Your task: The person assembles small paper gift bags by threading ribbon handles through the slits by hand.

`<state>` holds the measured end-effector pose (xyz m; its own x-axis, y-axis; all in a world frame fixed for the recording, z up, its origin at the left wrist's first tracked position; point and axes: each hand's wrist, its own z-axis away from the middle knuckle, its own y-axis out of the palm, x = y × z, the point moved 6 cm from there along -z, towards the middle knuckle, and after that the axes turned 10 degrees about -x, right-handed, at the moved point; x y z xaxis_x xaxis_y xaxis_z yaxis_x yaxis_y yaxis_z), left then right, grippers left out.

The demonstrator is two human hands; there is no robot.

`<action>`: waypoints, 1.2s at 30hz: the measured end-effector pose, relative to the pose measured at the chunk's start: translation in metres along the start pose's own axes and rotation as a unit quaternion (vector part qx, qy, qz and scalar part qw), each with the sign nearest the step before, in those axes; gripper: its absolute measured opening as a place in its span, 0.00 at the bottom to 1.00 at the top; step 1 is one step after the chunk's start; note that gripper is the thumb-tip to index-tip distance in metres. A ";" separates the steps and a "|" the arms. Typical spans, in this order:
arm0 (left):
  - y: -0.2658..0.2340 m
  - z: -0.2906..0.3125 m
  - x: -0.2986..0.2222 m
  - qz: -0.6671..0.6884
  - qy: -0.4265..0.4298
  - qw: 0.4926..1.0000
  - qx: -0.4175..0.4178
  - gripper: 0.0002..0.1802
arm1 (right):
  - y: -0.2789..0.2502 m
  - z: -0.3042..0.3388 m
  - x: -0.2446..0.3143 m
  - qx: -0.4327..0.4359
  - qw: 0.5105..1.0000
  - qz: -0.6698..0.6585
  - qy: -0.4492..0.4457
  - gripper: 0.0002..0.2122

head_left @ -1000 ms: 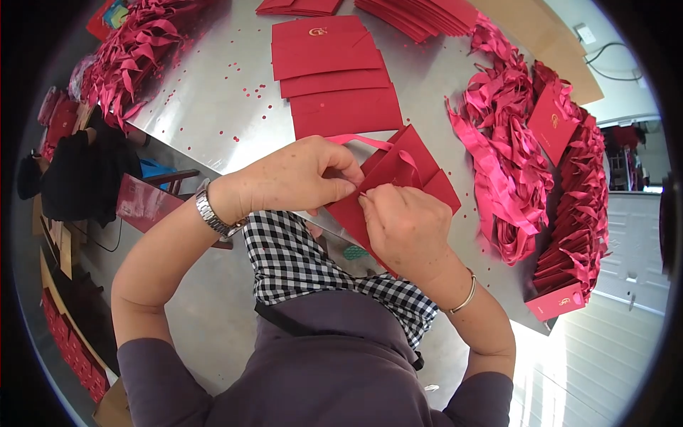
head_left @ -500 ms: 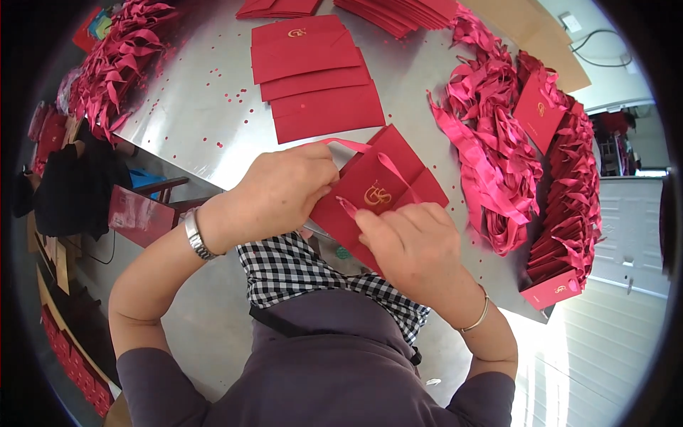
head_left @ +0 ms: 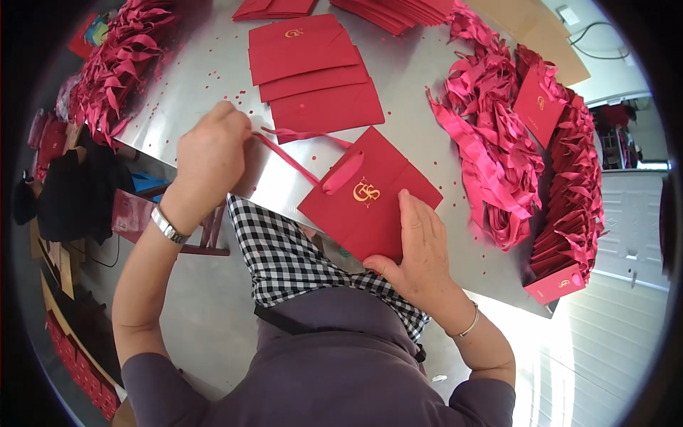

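A flat red paper bag with a gold emblem lies tilted at the table's near edge. My right hand rests on its right corner, fingers stretched flat over the paper and thumb apart along the lower edge. A pink ribbon runs from the bag's upper left side. My left hand is closed at the ribbon's far part, left of the bag, drawing it out straight; the fingertips are partly hidden. Another ribbon strand trails on the table, and a short ribbon loop lies across the bag.
Overlapping red bags lie beyond the work. To the right are heaped pink ribbons and a packed row of ribboned bags. More ribbons hang over the far left edge. Red paper dots dot the metal table. A person in black is at left.
My left hand has moved left and away from the bag, pulling the ribbon out. My right hand has let go of the ribbon loop and now lies flat on the bag's right corner.
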<state>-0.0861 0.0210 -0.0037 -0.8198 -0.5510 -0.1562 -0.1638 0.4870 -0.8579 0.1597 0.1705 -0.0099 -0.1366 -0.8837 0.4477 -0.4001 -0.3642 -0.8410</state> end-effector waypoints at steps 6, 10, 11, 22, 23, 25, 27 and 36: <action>0.010 0.004 0.013 -0.009 -0.103 0.994 -0.038 0.05 | 0.001 -0.004 0.002 0.013 0.999 0.029 -0.024 0.33; 0.009 0.003 0.026 0.052 -0.148 0.987 -0.045 0.05 | 0.001 -0.008 0.002 0.015 0.999 0.026 -0.031 0.33; 0.008 0.001 0.032 0.099 -0.180 0.978 -0.039 0.06 | -0.001 -0.010 0.003 0.012 0.999 0.024 -0.030 0.33; -0.031 0.026 -0.121 0.250 0.141 0.951 -0.117 0.15 | -0.001 0.006 0.000 -0.019 0.998 0.031 -0.059 0.33; -0.025 0.028 -0.118 0.244 0.131 0.955 -0.106 0.15 | -0.001 0.005 0.001 -0.022 0.997 0.033 -0.063 0.33; -0.008 0.041 -0.107 0.238 0.120 0.962 -0.062 0.14 | -0.001 0.007 0.003 -0.025 0.997 0.031 -0.068 0.33; -0.007 0.053 -0.102 0.253 0.148 0.953 -0.071 0.14 | -0.001 0.008 0.005 -0.026 0.997 0.035 -0.071 0.33; 0.002 0.085 -0.088 0.209 0.138 0.965 -0.071 0.19 | 0.002 0.008 -0.001 -0.011 0.999 0.034 -0.041 0.34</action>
<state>0.0325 0.0127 -0.0332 -0.9424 -0.0939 -0.3209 0.1555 0.7265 -0.6694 0.1667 0.1678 -0.0145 -0.0904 -0.9271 0.3638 -0.4131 -0.2975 -0.8607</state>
